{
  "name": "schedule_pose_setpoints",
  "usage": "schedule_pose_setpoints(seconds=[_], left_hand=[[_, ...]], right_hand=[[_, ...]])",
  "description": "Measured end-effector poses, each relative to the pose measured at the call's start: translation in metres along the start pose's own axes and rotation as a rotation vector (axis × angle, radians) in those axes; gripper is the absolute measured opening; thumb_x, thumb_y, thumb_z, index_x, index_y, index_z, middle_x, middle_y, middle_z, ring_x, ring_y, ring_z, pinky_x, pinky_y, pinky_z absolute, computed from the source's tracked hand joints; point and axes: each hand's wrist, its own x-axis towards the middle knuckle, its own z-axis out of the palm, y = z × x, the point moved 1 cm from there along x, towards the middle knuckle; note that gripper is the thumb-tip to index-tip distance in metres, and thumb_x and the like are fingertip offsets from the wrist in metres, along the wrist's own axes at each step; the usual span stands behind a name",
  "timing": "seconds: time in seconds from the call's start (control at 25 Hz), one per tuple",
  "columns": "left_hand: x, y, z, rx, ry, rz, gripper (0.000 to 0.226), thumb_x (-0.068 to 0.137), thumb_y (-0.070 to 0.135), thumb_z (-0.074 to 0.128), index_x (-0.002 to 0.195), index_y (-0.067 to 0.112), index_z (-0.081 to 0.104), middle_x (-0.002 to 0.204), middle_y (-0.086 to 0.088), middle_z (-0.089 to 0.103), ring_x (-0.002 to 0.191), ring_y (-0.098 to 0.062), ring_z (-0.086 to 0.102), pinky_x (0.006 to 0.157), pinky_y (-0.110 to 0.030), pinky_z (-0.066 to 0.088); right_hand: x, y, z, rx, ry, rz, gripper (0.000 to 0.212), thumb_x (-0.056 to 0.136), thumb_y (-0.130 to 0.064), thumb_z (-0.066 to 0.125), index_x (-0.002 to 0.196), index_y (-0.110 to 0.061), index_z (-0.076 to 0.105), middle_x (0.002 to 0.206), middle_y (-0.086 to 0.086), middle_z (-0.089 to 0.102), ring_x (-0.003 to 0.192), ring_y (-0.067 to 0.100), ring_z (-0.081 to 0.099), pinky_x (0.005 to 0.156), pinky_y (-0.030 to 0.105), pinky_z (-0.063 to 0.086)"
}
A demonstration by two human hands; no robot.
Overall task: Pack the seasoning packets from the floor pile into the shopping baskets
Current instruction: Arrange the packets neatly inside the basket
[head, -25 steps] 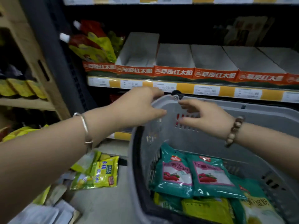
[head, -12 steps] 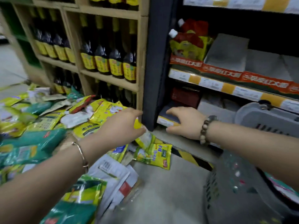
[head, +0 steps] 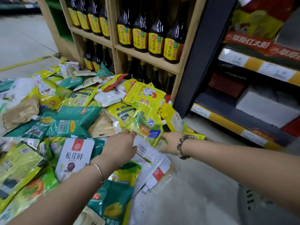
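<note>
Yellow, green and white seasoning packets (head: 68, 111) lie heaped on the floor (head: 194, 184) in the head view. The heap spreads from the foot of a wooden shelf (head: 178, 69) out to the left edge of the picture. Dark bottles with yellow labels (head: 155, 41) stand in rows on that shelf.

At the near right edge of the heap a yellow-green pouch (head: 146, 125) lies on top, printed with a blue "3". The left hand (head: 120, 143) reaches to its lower left edge with fingers stretched out. The index fingertip touches the pouch, and the thumb rests on a white packet with a barcode (head: 146, 153) just below. A thin metal bangle (head: 95, 168) circles that wrist.

The right hand (head: 170, 142) lies at the pouch's lower right corner, back up, with a beaded bracelet (head: 183, 146) on the wrist. Its fingers run under the pouch and are hidden, so I cannot tell whether they grip it.

A white packet with a mushroom picture (head: 74, 156) lies just left of the left forearm, and green packets (head: 73, 120) lie beyond it. A grey basket (head: 253, 202) shows blurred at the lower right, under the right forearm and well apart from the heap. A dark metal shelf (head: 259, 67) with yellow price strips fills the right side.
</note>
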Motion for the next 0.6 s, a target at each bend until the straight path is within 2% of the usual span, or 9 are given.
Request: schedule_pose_setpoints(seconds=[0.16,0.2,0.28,0.36,0.44,0.6], left_hand=[[0.005,-0.017,0.01,-0.167,-0.051,-0.107,0.048,0.093,0.033,0.052,0.139,0.02,0.043,0.133,-0.006,0.051,0.113,-0.027,0.055,0.086,-0.039,0.05],[0.005,-0.021,0.012,-0.217,-0.062,-0.124,0.048,0.093,0.032,0.053,0.138,0.02,0.044,0.135,-0.006,0.051,0.115,-0.026,0.054,0.088,-0.038,0.049],[0.002,-0.029,0.017,-0.302,-0.074,-0.152,0.047,0.091,0.031,0.055,0.136,0.02,0.048,0.136,-0.004,0.052,0.115,-0.023,0.056,0.085,-0.034,0.05],[-0.005,-0.035,0.028,-0.406,-0.063,-0.192,0.042,0.09,0.029,0.057,0.131,0.02,0.053,0.131,0.0,0.057,0.11,-0.019,0.058,0.076,-0.029,0.049],[-0.014,-0.036,0.04,-0.537,-0.049,-0.25,0.035,0.089,0.025,0.058,0.124,0.021,0.059,0.124,0.002,0.061,0.101,-0.015,0.061,0.075,-0.028,0.049],[-0.02,-0.03,0.055,-0.772,0.047,-0.374,0.024,0.088,0.019,0.06,0.112,0.021,0.063,0.112,0.004,0.065,0.089,-0.009,0.061,0.077,-0.026,0.048]], right_hand=[[0.04,-0.004,0.045,0.103,-0.022,0.005,0.06,0.082,-0.044,0.061,0.131,-0.015,0.043,0.125,0.009,0.054,0.109,0.026,0.055,0.085,0.031,0.048],[0.049,-0.006,0.056,0.168,-0.006,0.011,0.061,0.08,-0.046,0.063,0.128,-0.014,0.044,0.124,0.008,0.054,0.108,0.026,0.055,0.085,0.033,0.048],[0.062,-0.012,0.076,0.362,0.059,0.074,0.062,0.074,-0.05,0.069,0.118,-0.013,0.047,0.113,0.006,0.056,0.101,0.024,0.056,0.076,0.032,0.048],[0.068,-0.021,0.091,0.458,0.128,0.096,0.05,0.069,-0.051,0.073,0.097,-0.016,0.052,0.092,-0.001,0.06,0.088,0.023,0.059,0.061,0.029,0.042],[0.069,-0.026,0.098,0.507,0.158,0.043,0.035,0.071,-0.043,0.075,0.078,-0.012,0.059,0.076,0.001,0.063,0.077,0.024,0.061,0.056,0.03,0.041],[0.054,-0.005,0.08,0.757,0.246,-0.06,0.018,0.073,-0.017,0.076,0.083,-0.008,0.063,0.08,0.003,0.066,0.076,0.018,0.061,0.064,0.027,0.044]])
